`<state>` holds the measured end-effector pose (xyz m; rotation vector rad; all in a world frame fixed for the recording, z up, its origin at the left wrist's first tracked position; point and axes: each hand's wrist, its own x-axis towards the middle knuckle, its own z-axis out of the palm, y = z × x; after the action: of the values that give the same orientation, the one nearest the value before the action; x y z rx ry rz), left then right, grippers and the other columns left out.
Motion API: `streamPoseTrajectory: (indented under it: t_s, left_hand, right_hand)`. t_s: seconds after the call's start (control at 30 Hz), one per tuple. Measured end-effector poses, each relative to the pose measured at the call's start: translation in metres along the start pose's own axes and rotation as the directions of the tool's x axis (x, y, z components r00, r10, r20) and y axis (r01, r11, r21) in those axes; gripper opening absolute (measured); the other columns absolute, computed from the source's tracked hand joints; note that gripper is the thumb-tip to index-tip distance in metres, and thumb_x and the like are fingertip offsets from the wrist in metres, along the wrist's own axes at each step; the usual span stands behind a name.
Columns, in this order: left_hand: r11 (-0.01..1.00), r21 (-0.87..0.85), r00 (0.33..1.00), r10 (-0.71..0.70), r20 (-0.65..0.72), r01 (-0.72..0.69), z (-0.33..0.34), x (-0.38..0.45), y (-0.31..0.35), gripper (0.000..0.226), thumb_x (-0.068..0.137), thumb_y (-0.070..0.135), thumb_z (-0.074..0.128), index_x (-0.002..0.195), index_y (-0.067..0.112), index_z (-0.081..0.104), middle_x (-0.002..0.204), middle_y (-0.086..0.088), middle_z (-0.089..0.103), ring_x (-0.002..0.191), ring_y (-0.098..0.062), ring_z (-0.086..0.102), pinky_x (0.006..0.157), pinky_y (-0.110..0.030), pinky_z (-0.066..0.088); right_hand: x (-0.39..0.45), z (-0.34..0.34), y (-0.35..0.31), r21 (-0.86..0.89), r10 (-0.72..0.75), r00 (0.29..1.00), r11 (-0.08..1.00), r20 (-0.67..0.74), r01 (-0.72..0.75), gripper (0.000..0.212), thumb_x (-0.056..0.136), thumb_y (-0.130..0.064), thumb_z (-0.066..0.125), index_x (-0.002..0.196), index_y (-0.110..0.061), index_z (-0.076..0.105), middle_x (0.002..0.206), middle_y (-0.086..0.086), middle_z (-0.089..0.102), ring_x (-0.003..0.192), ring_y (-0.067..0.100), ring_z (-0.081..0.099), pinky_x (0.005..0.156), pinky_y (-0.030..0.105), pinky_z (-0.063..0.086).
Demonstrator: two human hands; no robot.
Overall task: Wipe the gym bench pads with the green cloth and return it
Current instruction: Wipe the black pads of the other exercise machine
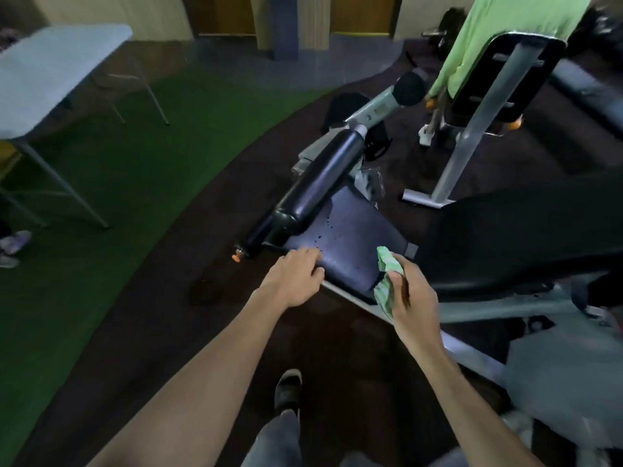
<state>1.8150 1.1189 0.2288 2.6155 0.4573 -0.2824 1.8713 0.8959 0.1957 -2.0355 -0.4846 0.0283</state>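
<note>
Down by the person's own shoe (288,387), both forearms reach toward the seat pad (350,244). At the pad's near right corner, the right hand (409,294) is closed around the bunched green cloth (387,284). At its near left edge, the left hand (296,278) rests with loosely spread fingers, holding nothing. Dark droplets speckle the pad; spreading the cloth flatter and sweeping from the roller (317,183) back toward the near edge would probably catch them best.
</note>
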Motion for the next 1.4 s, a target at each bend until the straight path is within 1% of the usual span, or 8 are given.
streamPoseTrajectory:
  t_s: [0.37,0.6,0.77,0.9,0.97,1.13,1.27,1.4]
  left_hand:
    - [0.989,0.021,0.963,-0.150,0.222,0.149,0.116,0.269,-0.029,0.042,0.101,0.030,0.045,0.141,0.014,0.047,0.144,-0.010,0.049,0.132,-0.033,0.049,0.110,-0.047,0.041]
    - [0.768,-0.090,0.760,-0.640,-0.115,0.634,0.198,0.392,-0.090,0.037,0.106,0.025,0.039,0.135,0.008,0.054,0.136,-0.020,0.061,0.124,-0.037,0.058,0.101,-0.043,0.044]
    - [0.778,-0.023,0.712,-0.587,-0.386,0.628,0.259,0.404,-0.125,0.050,0.107,0.033,0.033,0.152,0.010,0.034,0.153,-0.015,0.045,0.139,-0.036,0.042,0.117,-0.048,0.028]
    - [0.789,0.023,0.676,-0.511,-0.530,0.614,0.276,0.409,-0.138,0.060,0.105,0.035,0.028,0.159,0.010,0.021,0.163,-0.013,0.032,0.147,-0.033,0.026,0.124,-0.046,0.014]
    - [0.807,0.026,0.683,-0.482,-0.550,0.590,0.278,0.408,-0.141,0.061,0.105,0.033,0.027,0.160,0.010,0.017,0.167,-0.012,0.024,0.152,-0.031,0.018,0.126,-0.043,0.008]
    - [0.822,-0.043,0.647,-0.478,-0.594,0.568,0.272,0.388,-0.155,0.057,0.107,0.031,0.030,0.160,0.013,0.022,0.165,-0.015,0.029,0.153,-0.031,0.025,0.126,-0.035,0.007]
    - [0.806,-0.053,0.650,-0.513,-0.560,0.590,0.271,0.380,-0.157,0.058,0.107,0.038,0.023,0.162,0.019,0.016,0.168,-0.014,0.022,0.155,-0.033,0.017,0.127,-0.039,0.003]
    - [0.844,-0.215,0.621,-0.513,-0.593,0.491,0.268,0.372,-0.166,0.053,0.107,0.025,0.028,0.158,0.012,0.030,0.163,-0.011,0.035,0.152,-0.026,0.027,0.123,-0.023,0.004]
  right_hand:
    - [0.261,0.114,0.164,-0.054,0.140,0.974,0.990,0.178,-0.132,0.034,0.109,-0.026,0.046,0.138,-0.014,0.058,0.134,0.000,0.065,0.124,0.013,0.058,0.105,0.021,0.040]
    - [0.358,0.252,0.321,-0.064,-0.174,0.846,0.969,0.504,0.238,0.053,0.108,-0.042,0.035,0.153,-0.015,0.044,0.159,0.006,0.046,0.149,0.022,0.036,0.121,0.037,0.030]
    - [0.369,0.311,0.375,-0.239,-0.355,0.617,0.699,0.702,0.674,0.070,0.108,-0.054,0.012,0.166,-0.016,-0.001,0.174,0.001,-0.006,0.161,0.022,-0.008,0.130,0.045,-0.005]
    - [0.417,0.337,0.363,-0.411,-0.232,0.884,0.818,0.406,0.403,0.069,0.107,-0.049,0.022,0.165,-0.014,0.011,0.175,0.005,0.007,0.162,0.024,0.002,0.131,0.048,0.003]
    - [0.408,0.346,0.346,-0.405,-0.216,0.899,0.835,0.381,0.372,0.068,0.108,-0.047,0.022,0.165,-0.013,0.012,0.174,0.005,0.008,0.162,0.025,0.003,0.131,0.049,0.003]
    - [0.333,0.279,0.402,-0.118,-0.526,0.398,0.486,0.751,0.866,0.066,0.108,-0.049,0.024,0.166,-0.019,0.012,0.174,0.002,0.009,0.161,0.019,0.004,0.130,0.049,0.014]
    - [0.374,0.304,0.386,-0.436,-0.214,0.856,0.787,0.470,0.436,0.067,0.109,-0.048,0.021,0.166,-0.017,0.005,0.175,0.004,0.001,0.161,0.022,-0.003,0.131,0.051,0.003]
    - [0.322,0.354,0.325,-0.333,-0.311,0.809,0.793,0.499,0.510,0.068,0.108,-0.046,0.024,0.165,-0.013,0.008,0.175,0.007,0.003,0.161,0.025,-0.001,0.131,0.049,0.000]
